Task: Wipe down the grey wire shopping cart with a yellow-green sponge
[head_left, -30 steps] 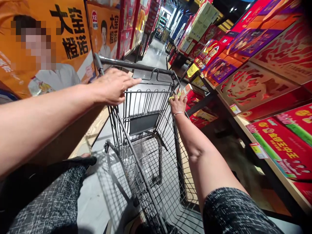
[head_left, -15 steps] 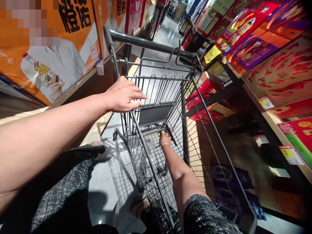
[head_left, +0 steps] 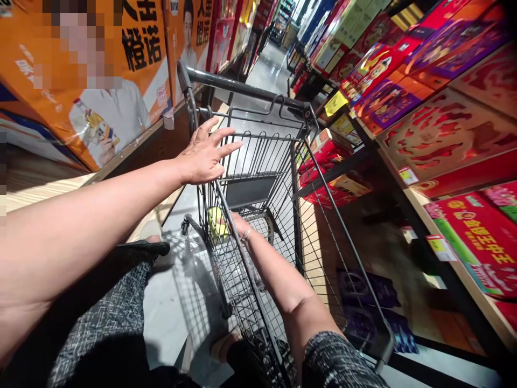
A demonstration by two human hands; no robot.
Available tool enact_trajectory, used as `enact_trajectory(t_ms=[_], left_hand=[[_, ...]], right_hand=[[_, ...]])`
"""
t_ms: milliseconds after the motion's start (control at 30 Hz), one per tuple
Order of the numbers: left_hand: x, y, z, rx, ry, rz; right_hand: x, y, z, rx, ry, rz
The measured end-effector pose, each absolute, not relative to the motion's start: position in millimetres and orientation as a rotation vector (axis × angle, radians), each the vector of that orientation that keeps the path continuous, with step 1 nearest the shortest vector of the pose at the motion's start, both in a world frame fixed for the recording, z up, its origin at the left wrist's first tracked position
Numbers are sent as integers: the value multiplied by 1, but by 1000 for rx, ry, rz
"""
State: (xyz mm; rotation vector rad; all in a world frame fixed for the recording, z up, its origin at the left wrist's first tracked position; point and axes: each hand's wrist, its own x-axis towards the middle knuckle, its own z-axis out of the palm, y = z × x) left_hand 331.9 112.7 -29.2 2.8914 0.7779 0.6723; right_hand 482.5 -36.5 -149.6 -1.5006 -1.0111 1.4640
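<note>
A black wire shopping cart [head_left: 242, 87] stands in front of me in a store aisle. My left hand [head_left: 205, 155] hovers at the cart's left rim, near the child seat flap, fingers spread and holding nothing. My right hand [head_left: 241, 223] reaches down inside the basket, partly hidden behind the wires, with a thin bracelet on the wrist. Its fingers are on a yellow-green package [head_left: 217, 223] that sits low against the cart's left wall. The package's print is too blurred to read.
Shelves on the right hold red and purple gift boxes [head_left: 440, 129] with yellow price tags [head_left: 335, 102]. Orange printed cartons [head_left: 133, 70] line the left side on a wooden ledge. The grey aisle floor [head_left: 266, 70] runs ahead. My black shoe [head_left: 147, 249] is beside the cart.
My right hand carried the package from the cart's right rim down into the basket, then across to its left wall. My left hand lifted off the rim and spread its fingers.
</note>
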Motion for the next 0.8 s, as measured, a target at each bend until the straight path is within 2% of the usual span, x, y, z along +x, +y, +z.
enact_trajectory(t_ms=[133,233,300,400,567,667,800], left_hand=[[336,125,-32,2867,735,655],[339,124,-28,2810,806,698],[341,112,-24,2716,954,769],[344,80,-23,2595,1110,795],[350,37,-38,2637,921,657],[351,38,-50,2646,878,677],[354,55,-61,2631,870,727]], right_hand=[[482,-24,-111,-1172,-889,1358],[479,-21,-110,-1096,-876,1149],[479,-23,-132,-1235,-922,1097],[485,-34,-185,-1672,-1211,999],[511,-74,-253,-2082,-1508,872],[542,-98,-263,-2310,-1531,789],[596,-111,-248,-2610,-1557,570]])
